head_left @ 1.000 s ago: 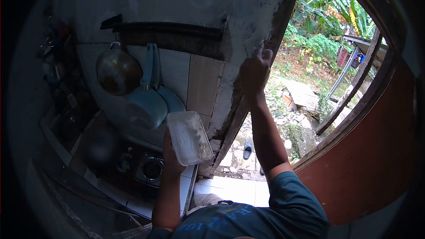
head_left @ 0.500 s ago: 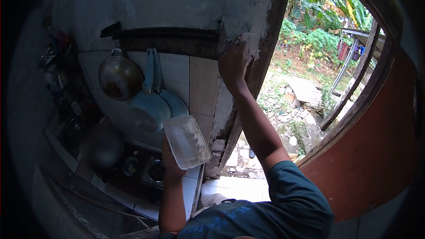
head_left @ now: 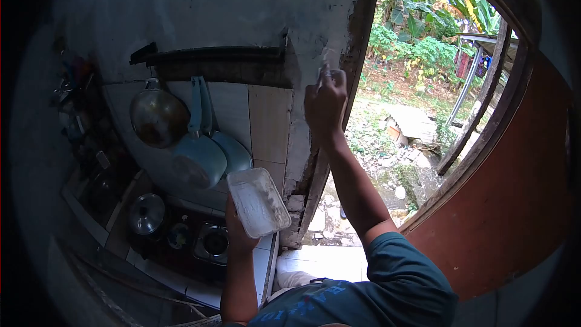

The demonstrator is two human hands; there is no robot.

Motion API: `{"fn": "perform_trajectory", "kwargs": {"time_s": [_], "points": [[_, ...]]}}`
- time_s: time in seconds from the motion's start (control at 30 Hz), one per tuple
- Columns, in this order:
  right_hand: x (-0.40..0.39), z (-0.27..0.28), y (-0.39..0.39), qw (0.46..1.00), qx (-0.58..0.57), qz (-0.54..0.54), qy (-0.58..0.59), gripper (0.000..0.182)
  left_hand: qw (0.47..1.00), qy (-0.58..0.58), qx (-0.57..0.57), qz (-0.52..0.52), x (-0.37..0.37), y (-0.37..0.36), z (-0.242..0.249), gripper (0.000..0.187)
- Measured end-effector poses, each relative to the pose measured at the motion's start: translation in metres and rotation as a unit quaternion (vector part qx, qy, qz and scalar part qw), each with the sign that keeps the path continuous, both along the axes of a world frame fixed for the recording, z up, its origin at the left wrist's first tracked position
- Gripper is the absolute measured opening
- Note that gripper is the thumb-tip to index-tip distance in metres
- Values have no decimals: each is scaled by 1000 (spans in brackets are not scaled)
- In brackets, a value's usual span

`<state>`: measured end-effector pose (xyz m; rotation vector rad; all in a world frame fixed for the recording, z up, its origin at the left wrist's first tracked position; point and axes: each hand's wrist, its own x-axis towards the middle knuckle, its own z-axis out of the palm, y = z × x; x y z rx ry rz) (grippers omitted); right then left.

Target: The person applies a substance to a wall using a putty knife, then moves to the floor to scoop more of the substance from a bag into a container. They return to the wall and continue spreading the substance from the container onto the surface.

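My left hand is closed round the side of a clear plastic container, which is tilted and has whitish residue on its inner walls. My right hand is raised against the wall beside the door frame. Its fingers are wrapped round a small tool whose thin pale end points up at the patchy white plaster. The tool is too dim to name surely.
Two blue pans and a metal wok hang below a dark rail. A stove with a metal lid stands lower left. On the right, a brown door panel edges the open doorway.
My right hand has moved lower on the wall and turned, with the tool end now showing above it. The view has shifted slightly; my left hand still holds the container.
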<state>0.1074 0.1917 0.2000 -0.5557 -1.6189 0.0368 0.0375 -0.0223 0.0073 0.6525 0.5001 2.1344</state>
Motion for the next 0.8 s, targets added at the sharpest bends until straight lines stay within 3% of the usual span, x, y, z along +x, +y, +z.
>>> {"fn": "perform_trajectory", "kwargs": {"time_s": [0.27, 0.33, 0.47, 0.63, 0.8], "points": [[-5, 37, 25, 997, 4, -68, 30, 43, 993, -95, -1, -71, -4, 11, 1, 50], [-20, 37, 28, 995, 35, -92, 10, 24, 991, -109, -3, -80, -4, 12, 4, 51], [-42, 38, 37, 995, 23, -101, 2, 14, 993, -99, -3, -68, -8, 5, 8, 50], [-51, 38, 29, 998, 28, -56, -7, 18, 997, -70, 3, -22, -9, -6, 9, 48], [-63, 27, 25, 999, 36, -9, -6, 27, 992, -108, 4, -62, -9, -5, 8, 49]]}}
